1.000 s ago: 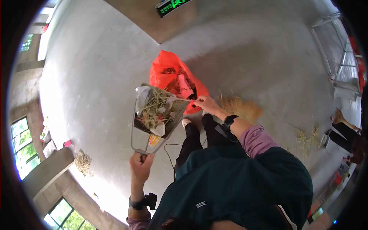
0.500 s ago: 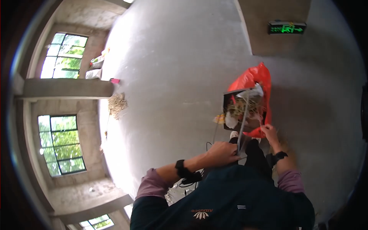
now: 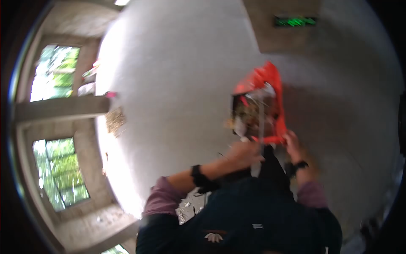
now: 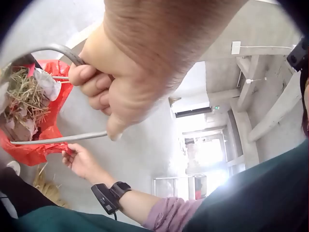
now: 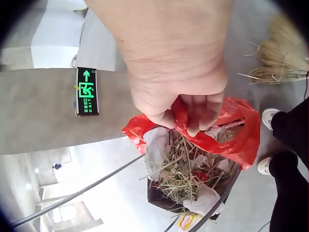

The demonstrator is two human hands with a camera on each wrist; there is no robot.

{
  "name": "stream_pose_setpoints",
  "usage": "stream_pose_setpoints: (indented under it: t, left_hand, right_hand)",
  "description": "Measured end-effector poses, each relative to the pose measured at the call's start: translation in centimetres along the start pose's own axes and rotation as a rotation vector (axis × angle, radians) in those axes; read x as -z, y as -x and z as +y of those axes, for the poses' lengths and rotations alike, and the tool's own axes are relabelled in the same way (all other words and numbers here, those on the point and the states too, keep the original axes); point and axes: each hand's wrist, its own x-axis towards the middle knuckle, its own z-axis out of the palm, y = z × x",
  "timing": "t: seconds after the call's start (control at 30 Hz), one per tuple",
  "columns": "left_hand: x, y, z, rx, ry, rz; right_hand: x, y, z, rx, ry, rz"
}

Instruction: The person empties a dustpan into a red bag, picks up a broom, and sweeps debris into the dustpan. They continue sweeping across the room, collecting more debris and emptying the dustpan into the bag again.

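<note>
My left hand grips the grey tube handle of a dustpan, fingers curled round the bar. The dark dustpan is heaped with dry straw, crumpled white scraps and a yellow wrapper. It overlaps the mouth of a red plastic bag in the head view. My right hand pinches the bag's rim, a fold of red plastic showing between thumb and fingers. The head view is blurred.
A straw broom head lies on the floor by my shoes. A straw pile sits near a pillar on the left. A wall with a lit exit sign stands beyond the bag.
The dustpan has moved from beside the bag to over its mouth. My right hand has left the dustpan handle and taken the bag's rim. The head view has swung left.
</note>
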Motion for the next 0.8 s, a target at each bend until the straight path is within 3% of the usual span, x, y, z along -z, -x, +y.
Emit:
stream_pose_setpoints:
  t: [0.07,0.1,0.13,0.17,0.23,0.33,0.4,0.5,0.6,0.63,0.73,0.8]
  left_hand:
    - [0.6,-1.9,-1.7,0.032,0.076,0.038]
    - [1.7,-2.8,-2.5,0.110,0.076,-0.031]
    - [1.9,-3.2,-3.4,0.088,0.102,-0.040]
    - [1.9,-4.0,-4.1,0.073,0.115,-0.037]
    - [2.0,-6.5,-3.7,0.010,0.108,-0.015]
    - [3.7,-7.5,-2.1,-0.016,0.096,0.033]
    - [4.4,-7.2,-1.5,-0.025,0.076,0.041]
    - [3.9,-5.7,-1.5,-0.031,0.014,-0.032]
    - [4.3,-5.3,-2.7,0.090,0.058,-0.136]
    - [3.6,-5.6,-3.1,0.084,0.053,-0.130]
    - [1.8,-9.5,-2.9,-0.029,0.103,0.115]
    - [2.6,-11.4,-2.3,0.001,0.133,0.083]
  right_hand:
    - [-0.2,0.4,-1.0,0.144,0.058,-0.002]
    - [0.5,-1.3,0.6,0.081,0.044,0.084]
    - [2.0,-3.4,3.4,0.135,0.220,0.164]
    - [-0.5,-0.9,-0.8,-0.071,0.027,0.200]
    - [0.3,-2.9,-1.3,-0.074,0.017,0.330]
    - [0.9,-3.6,-1.4,-0.133,0.006,0.211]
    - [0.7,-4.5,-0.3,-0.305,0.066,0.194]
    - [0.2,-4.5,0.9,-0.211,-0.044,0.155]
    - [-0.2,-4.1,1.2,-0.208,-0.035,0.157]
    - [-0.1,-3.7,1.2,-0.198,-0.037,0.157]
    - [1.4,-3.9,0.7,-0.235,0.035,0.202]
    - [2.1,-4.0,0.8,-0.206,0.031,0.142]
